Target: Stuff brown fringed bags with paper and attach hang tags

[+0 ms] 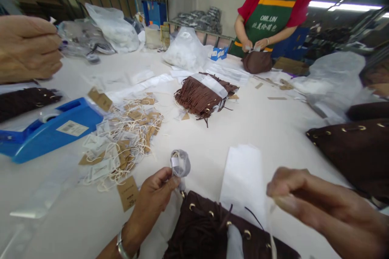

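My left hand (153, 196) is closed in a pinch on a small grey wrapped piece (180, 164) at the top of a dark brown fringed bag (212, 230) that lies at the near edge of the white table (273, 129). My right hand (306, 200) hovers to the right of the bag, fingers pinched together on a thin pale strip (271, 226) that hangs down over the bag. A white sheet of paper (243, 182) lies between my hands.
A heap of paper tags with strings (127, 137) and a blue tape dispenser (51, 129) lie at left. Another fringed bag (203, 95) sits mid-table. More brown bags (358, 153) are at right. A person in a green apron (267, 20) works across; another person's hand (27, 48) is at far left.
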The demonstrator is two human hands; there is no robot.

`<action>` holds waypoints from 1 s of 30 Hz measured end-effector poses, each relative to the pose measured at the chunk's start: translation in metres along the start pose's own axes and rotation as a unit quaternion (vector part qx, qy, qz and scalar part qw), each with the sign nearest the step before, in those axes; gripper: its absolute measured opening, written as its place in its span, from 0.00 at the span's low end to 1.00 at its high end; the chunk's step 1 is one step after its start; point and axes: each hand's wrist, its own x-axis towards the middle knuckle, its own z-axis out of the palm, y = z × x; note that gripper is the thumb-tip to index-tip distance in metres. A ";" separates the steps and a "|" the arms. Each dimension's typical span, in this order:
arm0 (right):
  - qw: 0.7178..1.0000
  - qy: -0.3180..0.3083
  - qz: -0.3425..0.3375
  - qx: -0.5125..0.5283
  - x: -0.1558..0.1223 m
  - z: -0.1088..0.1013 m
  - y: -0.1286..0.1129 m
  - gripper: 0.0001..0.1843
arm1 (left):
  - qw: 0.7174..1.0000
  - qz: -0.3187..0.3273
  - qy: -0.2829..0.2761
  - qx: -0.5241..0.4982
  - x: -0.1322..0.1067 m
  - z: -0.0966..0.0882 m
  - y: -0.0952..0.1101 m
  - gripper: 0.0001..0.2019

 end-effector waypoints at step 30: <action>0.993 -0.098 -0.068 -0.017 0.069 0.117 0.001 0.08 | 1.000 0.016 0.000 0.016 -0.002 -0.001 0.005 0.17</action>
